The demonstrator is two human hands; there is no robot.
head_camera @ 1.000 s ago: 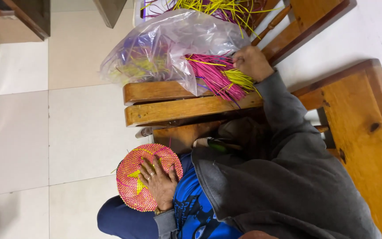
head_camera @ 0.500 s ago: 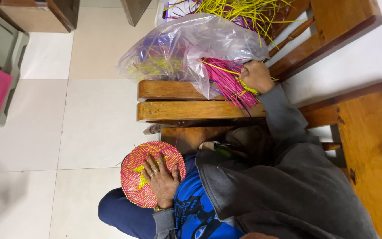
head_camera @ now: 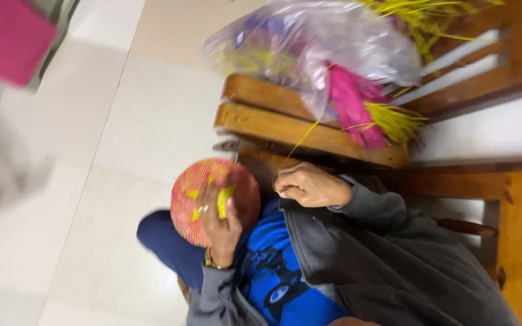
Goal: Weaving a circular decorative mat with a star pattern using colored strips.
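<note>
My left hand (head_camera: 220, 222) lies flat across the round pink-and-yellow woven disc (head_camera: 212, 196), bracing it on my lap. My right hand (head_camera: 309, 186) is closed, pinching one yellow strand (head_camera: 297, 145) that runs up to the plastic bag of strands (head_camera: 309, 45) on the wooden bench (head_camera: 285, 130), within reach.
</note>
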